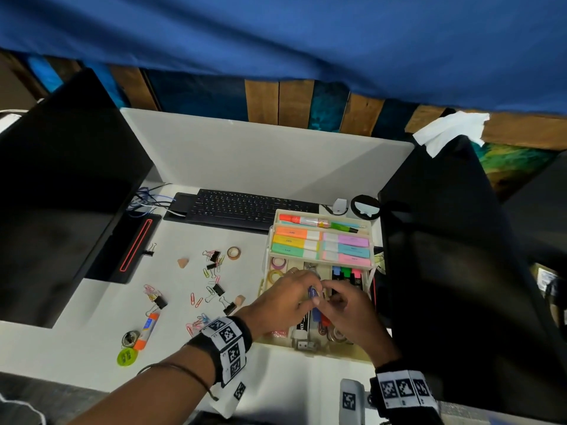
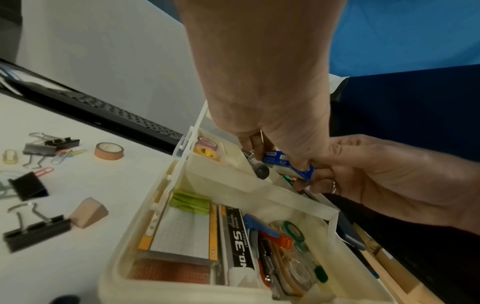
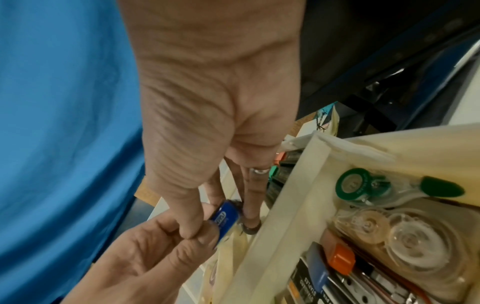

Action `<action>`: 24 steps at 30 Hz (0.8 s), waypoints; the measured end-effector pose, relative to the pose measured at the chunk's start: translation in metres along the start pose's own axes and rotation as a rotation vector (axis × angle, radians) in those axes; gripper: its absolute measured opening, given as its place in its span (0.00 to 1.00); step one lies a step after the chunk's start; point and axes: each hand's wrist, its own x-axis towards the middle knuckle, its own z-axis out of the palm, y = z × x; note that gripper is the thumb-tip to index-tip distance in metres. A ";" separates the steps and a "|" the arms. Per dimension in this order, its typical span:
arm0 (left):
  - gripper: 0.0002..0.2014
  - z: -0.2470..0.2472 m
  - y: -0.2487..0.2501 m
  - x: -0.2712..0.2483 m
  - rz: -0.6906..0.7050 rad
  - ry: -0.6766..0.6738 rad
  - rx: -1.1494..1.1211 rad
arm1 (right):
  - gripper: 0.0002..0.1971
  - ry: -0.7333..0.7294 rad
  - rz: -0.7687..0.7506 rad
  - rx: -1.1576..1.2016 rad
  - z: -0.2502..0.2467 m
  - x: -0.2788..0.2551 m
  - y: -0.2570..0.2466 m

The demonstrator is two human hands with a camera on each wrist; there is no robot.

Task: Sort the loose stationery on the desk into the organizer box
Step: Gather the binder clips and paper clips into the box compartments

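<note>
A small blue-and-white eraser (image 1: 313, 292) (image 2: 288, 164) (image 3: 224, 218) is held above the middle tier of the cream organizer box (image 1: 322, 214) (image 2: 259, 197) (image 3: 285, 205). My left hand (image 1: 308, 295) (image 2: 275, 158) pinches one end of it with the fingers curled. My right hand (image 1: 330, 291) (image 3: 207, 216) pinches the other end, thumb against fingers. The box tiers hold highlighters, sticky notes, tape rolls, staples and correction tape. Loose on the desk to the left lie binder clips (image 1: 218, 289), paper clips (image 1: 196, 300), a tape roll (image 1: 233, 253), a glue stick (image 1: 148, 329) and two wedge erasers (image 1: 183, 262).
A black keyboard (image 1: 245, 207) lies behind the box. Dark monitors stand at the left (image 1: 61, 194) and close on the right (image 1: 460, 271) of the box. A green round item (image 1: 127, 357) sits near the desk's front edge.
</note>
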 end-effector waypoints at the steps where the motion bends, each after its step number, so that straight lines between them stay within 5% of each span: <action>1: 0.09 0.001 0.000 0.001 -0.007 0.009 -0.015 | 0.15 -0.009 0.014 0.070 -0.001 -0.002 0.000; 5: 0.10 0.007 -0.004 0.008 -0.070 0.025 -0.124 | 0.23 0.009 0.046 0.172 -0.003 -0.002 0.008; 9: 0.11 0.006 -0.007 0.015 -0.086 0.003 -0.175 | 0.20 0.125 0.060 0.115 -0.004 -0.001 0.018; 18: 0.23 0.006 -0.020 0.018 0.075 -0.019 0.431 | 0.20 0.173 0.054 -0.024 -0.001 -0.002 0.023; 24: 0.22 0.015 -0.013 0.026 -0.002 -0.022 0.605 | 0.19 0.199 0.080 0.024 -0.013 -0.003 0.018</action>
